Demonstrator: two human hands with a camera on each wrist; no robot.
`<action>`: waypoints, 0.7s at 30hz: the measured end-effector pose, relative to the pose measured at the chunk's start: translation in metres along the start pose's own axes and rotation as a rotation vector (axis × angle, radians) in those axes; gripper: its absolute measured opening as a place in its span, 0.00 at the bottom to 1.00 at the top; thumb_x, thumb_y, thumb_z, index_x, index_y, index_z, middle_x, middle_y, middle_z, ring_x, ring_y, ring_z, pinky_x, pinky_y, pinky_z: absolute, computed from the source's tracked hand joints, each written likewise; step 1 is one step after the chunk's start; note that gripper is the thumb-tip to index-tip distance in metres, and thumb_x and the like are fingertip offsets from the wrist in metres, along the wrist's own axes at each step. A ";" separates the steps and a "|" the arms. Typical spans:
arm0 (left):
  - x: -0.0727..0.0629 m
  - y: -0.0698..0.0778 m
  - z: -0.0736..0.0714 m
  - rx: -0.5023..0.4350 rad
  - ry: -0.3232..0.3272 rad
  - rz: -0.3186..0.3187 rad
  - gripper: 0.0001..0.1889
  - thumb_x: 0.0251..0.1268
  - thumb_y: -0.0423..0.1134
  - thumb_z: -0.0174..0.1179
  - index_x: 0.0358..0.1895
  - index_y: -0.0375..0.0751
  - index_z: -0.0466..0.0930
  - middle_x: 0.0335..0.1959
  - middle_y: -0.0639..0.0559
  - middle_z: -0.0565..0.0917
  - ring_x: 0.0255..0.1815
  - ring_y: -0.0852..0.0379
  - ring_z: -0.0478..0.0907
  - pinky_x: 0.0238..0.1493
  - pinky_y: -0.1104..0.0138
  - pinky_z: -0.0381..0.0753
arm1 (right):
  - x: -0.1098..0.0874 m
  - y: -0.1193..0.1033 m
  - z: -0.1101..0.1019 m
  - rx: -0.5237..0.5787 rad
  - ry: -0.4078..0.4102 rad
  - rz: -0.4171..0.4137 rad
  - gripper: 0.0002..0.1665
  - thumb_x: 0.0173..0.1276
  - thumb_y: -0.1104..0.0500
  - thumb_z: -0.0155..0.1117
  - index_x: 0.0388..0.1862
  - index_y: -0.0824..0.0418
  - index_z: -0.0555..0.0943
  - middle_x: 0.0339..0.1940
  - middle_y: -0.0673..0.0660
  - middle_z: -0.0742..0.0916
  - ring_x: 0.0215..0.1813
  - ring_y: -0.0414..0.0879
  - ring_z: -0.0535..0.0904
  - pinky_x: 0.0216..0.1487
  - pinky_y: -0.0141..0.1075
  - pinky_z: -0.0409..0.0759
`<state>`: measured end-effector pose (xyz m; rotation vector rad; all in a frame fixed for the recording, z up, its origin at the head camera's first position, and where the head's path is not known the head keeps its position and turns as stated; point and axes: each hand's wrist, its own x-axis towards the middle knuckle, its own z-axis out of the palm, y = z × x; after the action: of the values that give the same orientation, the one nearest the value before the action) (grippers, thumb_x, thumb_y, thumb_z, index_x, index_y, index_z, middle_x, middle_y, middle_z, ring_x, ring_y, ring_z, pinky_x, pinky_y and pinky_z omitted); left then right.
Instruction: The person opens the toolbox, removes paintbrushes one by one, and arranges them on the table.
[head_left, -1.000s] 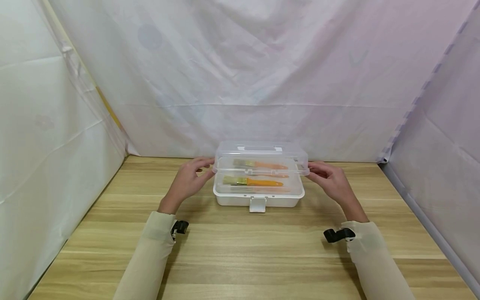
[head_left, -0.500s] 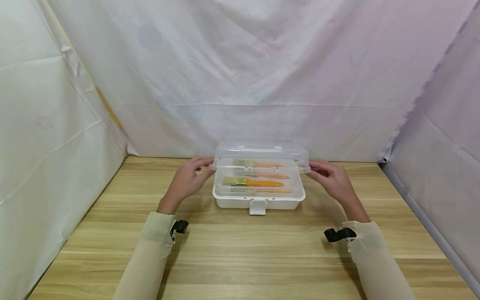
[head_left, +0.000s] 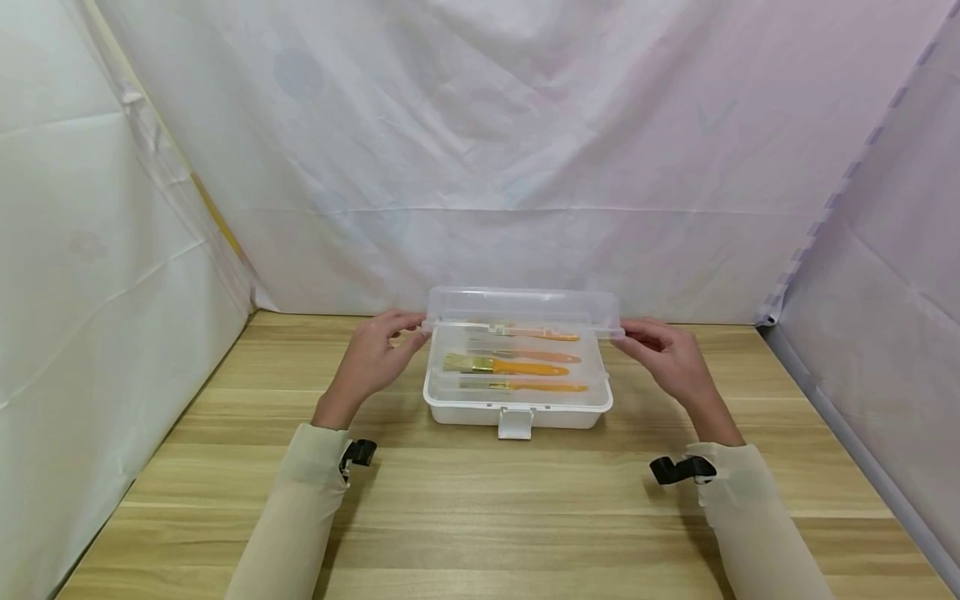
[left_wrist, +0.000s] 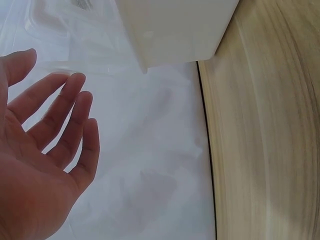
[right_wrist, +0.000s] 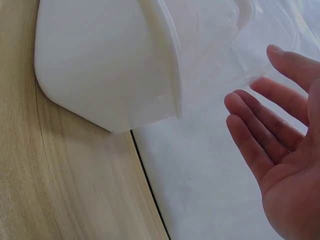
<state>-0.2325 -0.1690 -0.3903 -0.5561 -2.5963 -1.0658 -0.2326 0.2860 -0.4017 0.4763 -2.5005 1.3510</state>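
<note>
A white box (head_left: pixel 465 414) with a clear hinged lid (head_left: pixel 517 302) sits at the table's far edge, its lid raised and tilted back. Several paintbrushes with orange handles lie inside, the plainest being a wide paintbrush (head_left: pixel 525 367); those behind show faintly through clear plastic. My left hand (head_left: pixel 375 358) pinches the lid's left edge between thumb and index finger, other fingers apart from it. At the opposite end, my right hand (head_left: pixel 667 358) pinches the lid's right edge likewise. Both wrist views show the lid rim (left_wrist: pixel 55 66) between thumb and index fingertips.
A white latch (head_left: pixel 515 423) hangs down at the box's front. Pale cloth (head_left: pixel 517 167) hangs right behind the box and along both sides of the wooden table (head_left: pixel 510 517). A small black mount (head_left: pixel 360 452) sticks out from each sleeve cuff.
The lid has swung further up and back, baring more of the brushes. The box has shifted slightly toward me. Both hands have stayed at the lid's ends, rising very slightly.
</note>
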 end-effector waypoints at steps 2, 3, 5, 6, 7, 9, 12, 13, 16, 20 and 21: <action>0.000 0.002 -0.001 0.008 0.004 -0.002 0.21 0.86 0.48 0.61 0.67 0.37 0.87 0.62 0.42 0.88 0.59 0.37 0.85 0.57 0.41 0.86 | 0.000 -0.001 -0.001 -0.006 0.006 0.005 0.19 0.81 0.59 0.73 0.65 0.64 0.89 0.56 0.60 0.91 0.48 0.29 0.86 0.47 0.23 0.83; 0.000 0.004 -0.002 0.008 0.007 -0.004 0.21 0.86 0.48 0.61 0.67 0.37 0.87 0.62 0.42 0.88 0.59 0.37 0.85 0.56 0.42 0.86 | 0.000 -0.001 -0.001 -0.008 0.008 0.006 0.19 0.81 0.59 0.73 0.65 0.64 0.89 0.55 0.59 0.91 0.48 0.29 0.86 0.47 0.23 0.83; 0.000 0.006 -0.003 0.009 0.014 -0.006 0.21 0.86 0.48 0.61 0.66 0.36 0.88 0.61 0.42 0.88 0.59 0.37 0.85 0.54 0.42 0.87 | 0.000 -0.003 -0.002 -0.018 0.013 0.006 0.18 0.81 0.58 0.73 0.64 0.63 0.90 0.53 0.56 0.91 0.47 0.30 0.86 0.45 0.24 0.83; 0.000 0.007 -0.003 0.009 0.018 -0.005 0.21 0.86 0.48 0.62 0.65 0.36 0.88 0.61 0.42 0.88 0.59 0.37 0.85 0.54 0.42 0.87 | 0.000 -0.003 -0.003 -0.022 0.016 0.003 0.17 0.81 0.57 0.73 0.63 0.63 0.90 0.52 0.54 0.92 0.47 0.30 0.86 0.45 0.24 0.82; 0.001 0.008 -0.003 0.010 0.024 -0.002 0.21 0.85 0.48 0.62 0.64 0.35 0.89 0.61 0.42 0.89 0.58 0.37 0.85 0.54 0.42 0.87 | 0.000 -0.004 -0.003 -0.023 0.019 0.002 0.17 0.81 0.57 0.72 0.63 0.62 0.90 0.51 0.53 0.92 0.47 0.31 0.86 0.44 0.24 0.82; 0.001 0.009 -0.004 0.009 0.037 0.000 0.21 0.85 0.49 0.62 0.62 0.35 0.90 0.60 0.42 0.89 0.58 0.36 0.85 0.53 0.42 0.87 | 0.000 -0.006 -0.004 -0.023 0.024 -0.004 0.16 0.82 0.57 0.72 0.62 0.62 0.91 0.49 0.50 0.92 0.47 0.32 0.86 0.44 0.25 0.82; 0.002 0.011 -0.005 0.010 0.054 0.004 0.20 0.85 0.49 0.62 0.60 0.35 0.91 0.59 0.41 0.90 0.59 0.36 0.85 0.54 0.42 0.86 | 0.000 -0.009 -0.005 -0.015 0.032 -0.012 0.15 0.82 0.57 0.71 0.61 0.62 0.91 0.48 0.46 0.91 0.46 0.34 0.86 0.43 0.27 0.83; 0.002 0.011 -0.005 0.010 0.059 0.003 0.21 0.85 0.49 0.62 0.60 0.35 0.91 0.59 0.41 0.90 0.60 0.36 0.85 0.54 0.41 0.86 | 0.000 -0.010 -0.005 -0.014 0.036 -0.011 0.15 0.82 0.56 0.71 0.60 0.62 0.91 0.47 0.45 0.91 0.46 0.35 0.86 0.42 0.27 0.83; 0.002 0.014 -0.005 0.006 0.070 -0.006 0.21 0.85 0.50 0.61 0.58 0.34 0.91 0.58 0.41 0.90 0.61 0.37 0.85 0.55 0.41 0.86 | 0.000 -0.012 -0.006 -0.011 0.049 -0.007 0.14 0.82 0.55 0.72 0.58 0.61 0.92 0.46 0.43 0.91 0.44 0.39 0.86 0.40 0.28 0.82; 0.002 0.018 -0.007 0.000 0.086 -0.009 0.21 0.85 0.51 0.61 0.56 0.34 0.92 0.57 0.40 0.90 0.61 0.38 0.85 0.55 0.41 0.86 | 0.000 -0.014 -0.007 -0.001 0.065 0.003 0.14 0.82 0.53 0.73 0.54 0.62 0.92 0.45 0.43 0.91 0.43 0.41 0.84 0.39 0.28 0.81; 0.002 0.019 -0.007 -0.001 0.091 -0.009 0.21 0.85 0.51 0.61 0.56 0.35 0.92 0.56 0.40 0.91 0.61 0.38 0.85 0.55 0.41 0.86 | 0.000 -0.014 -0.007 0.002 0.069 0.006 0.14 0.82 0.53 0.73 0.54 0.62 0.92 0.44 0.43 0.91 0.43 0.41 0.84 0.40 0.28 0.81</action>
<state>-0.2250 -0.1611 -0.3731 -0.4853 -2.5226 -1.0691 -0.2259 0.2847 -0.3871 0.4155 -2.4470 1.3490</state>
